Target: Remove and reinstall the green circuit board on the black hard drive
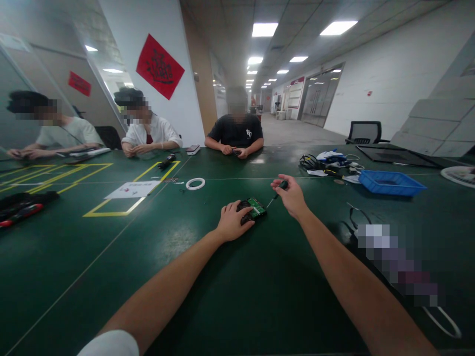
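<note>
A hard drive (257, 208) with a green circuit board lies on the green table in front of me. My left hand (233, 222) grips its left side, the thumb along the near edge and the fingers over the dark part. In my right hand (292, 196) is a screwdriver (283, 185) with a dark handle, held closed between thumb and fingers. Its thin shaft slants down to the left, and the tip is at the drive's right edge. Whether the tip touches a screw is too small to tell.
A blue plastic tray (392, 184) stands to the right, beside a heap of cables (326, 162). Nearer me lies a blurred-out object with a strap (445, 319). A white ring (195, 184) and a paper sheet (132, 189) lie left. Several people sit across the table.
</note>
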A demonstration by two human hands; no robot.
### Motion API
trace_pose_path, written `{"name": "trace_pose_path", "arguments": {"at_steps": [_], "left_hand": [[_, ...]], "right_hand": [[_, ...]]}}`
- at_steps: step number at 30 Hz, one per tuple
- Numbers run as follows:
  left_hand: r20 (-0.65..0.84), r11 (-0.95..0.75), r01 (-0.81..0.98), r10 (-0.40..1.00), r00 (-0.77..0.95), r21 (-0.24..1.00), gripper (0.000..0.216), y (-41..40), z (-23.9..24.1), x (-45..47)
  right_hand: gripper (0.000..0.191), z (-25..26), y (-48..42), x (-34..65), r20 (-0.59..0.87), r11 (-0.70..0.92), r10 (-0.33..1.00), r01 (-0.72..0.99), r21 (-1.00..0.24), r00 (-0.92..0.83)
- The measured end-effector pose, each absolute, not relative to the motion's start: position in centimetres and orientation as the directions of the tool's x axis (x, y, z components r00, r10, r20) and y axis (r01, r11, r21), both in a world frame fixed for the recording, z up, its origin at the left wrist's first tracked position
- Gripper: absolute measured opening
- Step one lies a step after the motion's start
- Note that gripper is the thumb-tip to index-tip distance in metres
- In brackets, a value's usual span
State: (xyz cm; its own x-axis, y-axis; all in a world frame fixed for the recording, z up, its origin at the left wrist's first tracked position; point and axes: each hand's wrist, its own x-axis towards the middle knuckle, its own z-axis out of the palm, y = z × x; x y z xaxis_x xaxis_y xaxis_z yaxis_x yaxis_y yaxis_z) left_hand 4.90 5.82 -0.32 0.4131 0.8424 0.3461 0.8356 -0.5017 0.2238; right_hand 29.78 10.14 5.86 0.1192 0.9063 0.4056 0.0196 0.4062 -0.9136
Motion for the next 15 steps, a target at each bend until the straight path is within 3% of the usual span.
{"name": "trace_pose_path", "arguments": {"at_steps": [3, 7, 10, 15], "left_hand": [[0.344, -0.497, 0.838, 0.845, 0.410, 0.224, 0.057, 5.8, -0.2, 5.0], [0.336, -0.490, 0.842, 0.850, 0.405, 0.224, 0.057, 5.7, -0.1, 5.0], [0.334, -0.491, 0.842, 0.850, 0.407, 0.223, 0.057, 5.6, 0.0, 5.0], [0.344, -0.503, 0.831, 0.844, 0.413, 0.236, 0.056, 5.6, 0.0, 4.9]], "right_hand": [[0.043, 5.6, 9.3, 29.4, 0.641, 0.595, 0.765, 0.320, -0.737, 0.055], [0.045, 3.4, 8.6, 29.0, 0.686, 0.600, 0.723, 0.564, -0.567, -0.080], [0.061, 2.1, 8.4, 29.0, 0.653, 0.559, 0.753, 0.605, -0.567, -0.083], [0.069, 2.1, 7.9, 29.3, 0.610, 0.499, 0.792, 0.570, -0.653, 0.005]]}}
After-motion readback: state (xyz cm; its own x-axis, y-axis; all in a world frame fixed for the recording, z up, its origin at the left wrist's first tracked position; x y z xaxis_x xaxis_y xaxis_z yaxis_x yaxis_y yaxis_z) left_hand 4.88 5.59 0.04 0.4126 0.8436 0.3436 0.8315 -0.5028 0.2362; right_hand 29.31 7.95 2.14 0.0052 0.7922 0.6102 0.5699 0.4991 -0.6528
